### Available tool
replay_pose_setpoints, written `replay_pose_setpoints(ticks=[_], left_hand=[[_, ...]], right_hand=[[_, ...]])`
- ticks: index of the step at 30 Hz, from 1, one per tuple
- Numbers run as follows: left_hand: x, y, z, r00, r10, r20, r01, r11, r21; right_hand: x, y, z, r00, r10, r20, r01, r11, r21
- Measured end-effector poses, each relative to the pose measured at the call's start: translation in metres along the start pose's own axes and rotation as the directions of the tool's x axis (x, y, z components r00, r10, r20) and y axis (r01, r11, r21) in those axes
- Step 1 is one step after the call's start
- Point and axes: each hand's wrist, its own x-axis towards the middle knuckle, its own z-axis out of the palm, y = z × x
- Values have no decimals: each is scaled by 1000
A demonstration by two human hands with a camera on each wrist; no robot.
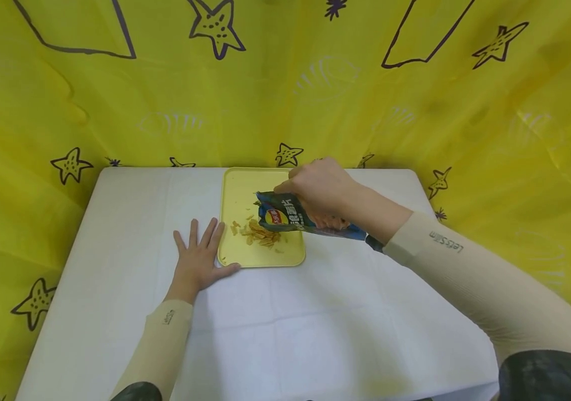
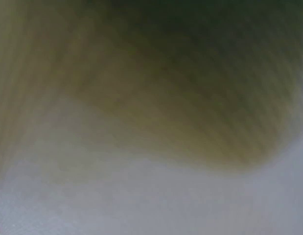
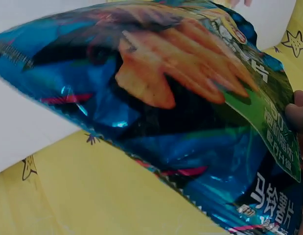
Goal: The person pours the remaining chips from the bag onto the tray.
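Observation:
A dark blue chip bag [image 1: 279, 210] is gripped by my right hand [image 1: 323, 186], tilted with its torn end low over a yellow tray [image 1: 265, 257]. Potato chips [image 1: 261, 234] lie in a small heap on the tray, with crumbs around them. My left hand [image 1: 199, 257] is spread flat on the table, its thumb and fingertips at the tray's left edge. The right wrist view shows the bag's printed side [image 3: 156, 83] close up and part of my fingers [image 3: 299, 115] at its edge. Sleeve fabric blurs most of the left wrist view.
A white cloth covers the table [image 1: 275, 328]. Behind it and at the sides hangs a yellow curtain [image 1: 265, 100] printed with starfish and fish bones. The tray's far edge lies close to the table's back edge.

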Motion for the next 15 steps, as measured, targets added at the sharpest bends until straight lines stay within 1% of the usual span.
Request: replay_pose_setpoints(ticks=[7,15], left_hand=[[0,0,1,1000,-7,6,7,1000,-2],[3,1,5,1000,-2,-16,2,1000,-2]], right_hand=[[0,1,1,1000,-4,-6,4,1000,-3],[0,3,0,1000,-12,-13,12,1000,2]])
